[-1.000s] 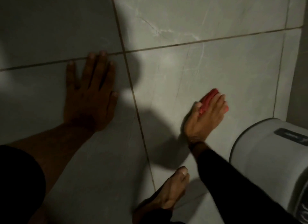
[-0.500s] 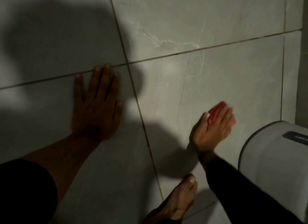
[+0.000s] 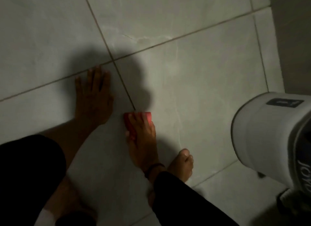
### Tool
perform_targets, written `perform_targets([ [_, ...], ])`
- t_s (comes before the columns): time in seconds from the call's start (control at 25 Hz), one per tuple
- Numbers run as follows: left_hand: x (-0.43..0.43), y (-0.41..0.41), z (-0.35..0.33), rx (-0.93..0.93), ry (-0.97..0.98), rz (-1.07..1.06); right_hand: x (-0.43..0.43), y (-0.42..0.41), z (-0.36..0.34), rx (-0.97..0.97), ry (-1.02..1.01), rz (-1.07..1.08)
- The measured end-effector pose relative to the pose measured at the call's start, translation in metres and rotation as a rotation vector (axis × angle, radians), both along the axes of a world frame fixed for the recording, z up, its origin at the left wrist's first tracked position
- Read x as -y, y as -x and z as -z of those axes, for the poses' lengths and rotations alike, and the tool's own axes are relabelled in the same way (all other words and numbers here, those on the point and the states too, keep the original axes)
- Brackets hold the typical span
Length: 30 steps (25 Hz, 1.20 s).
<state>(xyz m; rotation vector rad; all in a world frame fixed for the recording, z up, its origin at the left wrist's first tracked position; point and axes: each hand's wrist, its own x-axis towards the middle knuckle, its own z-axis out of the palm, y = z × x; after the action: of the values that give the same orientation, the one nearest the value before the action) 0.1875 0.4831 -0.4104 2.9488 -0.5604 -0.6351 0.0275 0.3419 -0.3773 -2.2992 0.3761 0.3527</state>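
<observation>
The red rectangular scrubbing sponge point(image 3: 146, 115) lies flat on the pale grey marbled floor tiles point(image 3: 202, 77), well to the left of the white plastic bucket point(image 3: 262, 133) and a little farther from the camera than the bucket's near edge. It sits right at the end of a dark grout line point(image 3: 124, 89) that runs away up-left, farther still from the bucket.

The right hand point(image 3: 144, 141) covers most of the sponge. Its fingers lie over the top, only slightly bent, and stop short of the far edge, while the thumb is tucked against the sponge's side that faces away from the bucket, so the hand holds the sponge down against the tile. A dark band point(image 3: 154, 168) circles the wrist, and a black sleeve point(image 3: 185, 202) leads back toward the camera, left of the bucket.

The left hand point(image 3: 94, 99) is farther from the bucket than the sponge. It rests palm-down on the tile with its fingers straight and close together, holding nothing, its fingertips reaching a crossing grout seam.

A bare foot point(image 3: 182, 163) stands between the right wrist and the bucket, nearer the wrist, toes pointing away from the camera.

The bucket carries a dark rectangular label point(image 3: 284, 102) on its upper wall, and dark lettering shows on its nearest part, too blurred to read.
</observation>
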Motion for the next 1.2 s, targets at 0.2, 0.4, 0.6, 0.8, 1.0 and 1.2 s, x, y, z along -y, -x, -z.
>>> perform_targets([
  [0.2,0.059,0.040,-0.128,-0.808,0.397,-0.443,0.045,0.013,-0.144,-0.312,-0.682,0.892],
  [0.4,0.169,0.085,-0.277,-1.123,0.574,-0.472,0.127,0.039,-0.275,-0.186,-0.950,1.444],
  [0.6,0.332,0.117,-0.369,-1.056,0.509,-0.106,0.269,0.108,-0.348,-0.031,-1.031,1.807],
  [0.8,0.460,0.148,-0.378,-0.838,0.378,0.180,0.383,0.139,-0.347,-0.091,-0.634,1.752],
  [1.0,0.544,0.188,-0.356,-0.661,0.196,0.412,0.461,0.176,-0.305,-0.204,-0.497,1.746],
  [1.2,0.574,0.205,-0.331,-0.518,0.054,0.439,0.480,0.177,-0.262,-0.259,-0.452,1.762],
])
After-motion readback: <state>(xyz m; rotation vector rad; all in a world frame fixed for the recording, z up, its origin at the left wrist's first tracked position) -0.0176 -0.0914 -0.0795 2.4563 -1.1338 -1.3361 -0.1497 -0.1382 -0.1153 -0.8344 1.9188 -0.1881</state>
